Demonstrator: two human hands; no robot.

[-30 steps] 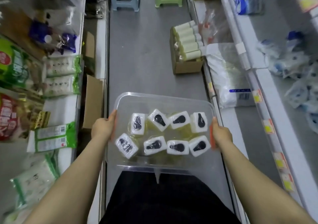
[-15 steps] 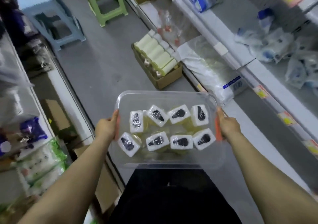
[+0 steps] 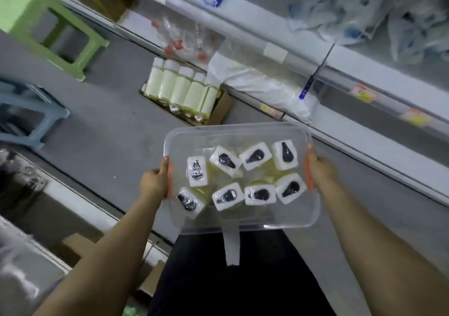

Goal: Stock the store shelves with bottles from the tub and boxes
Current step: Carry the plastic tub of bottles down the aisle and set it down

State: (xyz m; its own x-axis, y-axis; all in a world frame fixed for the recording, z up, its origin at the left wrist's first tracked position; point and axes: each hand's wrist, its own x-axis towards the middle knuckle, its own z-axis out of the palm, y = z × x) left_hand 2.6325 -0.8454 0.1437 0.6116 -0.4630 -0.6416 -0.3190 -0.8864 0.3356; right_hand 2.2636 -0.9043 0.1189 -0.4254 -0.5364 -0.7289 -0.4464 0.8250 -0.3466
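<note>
Clear plastic tub (image 3: 291, 215) is held at waist height beside the shelves (image 3: 364, 126), eight capped bottles (image 3: 255, 156) upright inside. Left hand (image 3: 154, 182) and right hand (image 3: 320, 170) grip its orange handles (image 3: 309, 174), thumbs (image 3: 166, 164) on the rim, other fingers hidden underneath. Likely heavy, flexing; support both ends level.

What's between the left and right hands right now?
Head view: the clear tub, gripped at its ends by left hand and right hand, with eight white-capped bottles inside.
</note>
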